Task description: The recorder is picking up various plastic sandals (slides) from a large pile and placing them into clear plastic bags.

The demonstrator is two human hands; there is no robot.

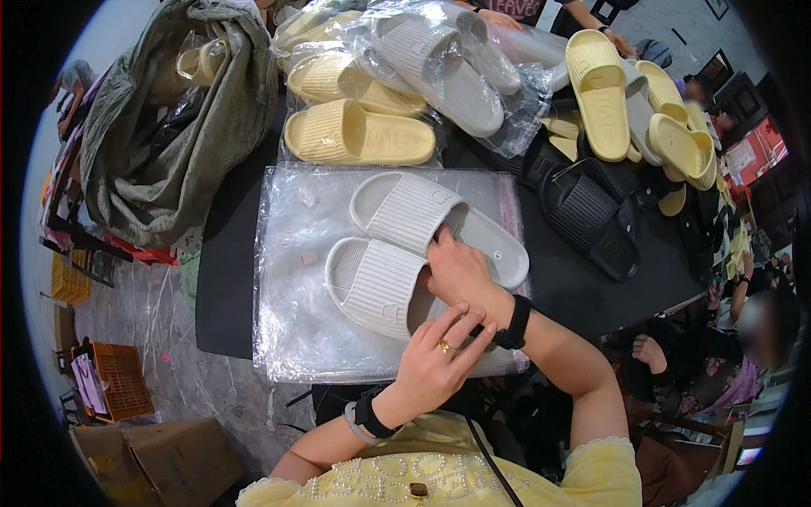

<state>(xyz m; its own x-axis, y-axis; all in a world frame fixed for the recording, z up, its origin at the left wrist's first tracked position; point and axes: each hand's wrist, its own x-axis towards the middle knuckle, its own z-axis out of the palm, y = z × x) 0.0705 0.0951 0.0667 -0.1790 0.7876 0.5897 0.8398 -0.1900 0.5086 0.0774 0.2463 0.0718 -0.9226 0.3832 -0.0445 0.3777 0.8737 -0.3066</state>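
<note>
A pair of light grey slide slippers (397, 207) lies side by side, toes to the left, on a stack of clear plastic bags (296, 279). My right hand (463, 272) reaches in from the right, its fingers inside the openings and closed round the straps' adjoining inner sides. Its fingertips are hidden within the slippers. My left hand (435, 351) is open beside the nearer slipper, with its stretched fingers over my right wrist by the black wristband (514, 323). Nothing shows in my left hand.
Yellow slides (359, 135) and bagged grey slides (448, 80) are heaped at the back. Black slides (587, 211) and more yellow ones (598, 97) lie right. A green-grey sack (182, 182) stands left, with an orange crate (118, 380) and cardboard boxes (173, 460) below. Other people are around.
</note>
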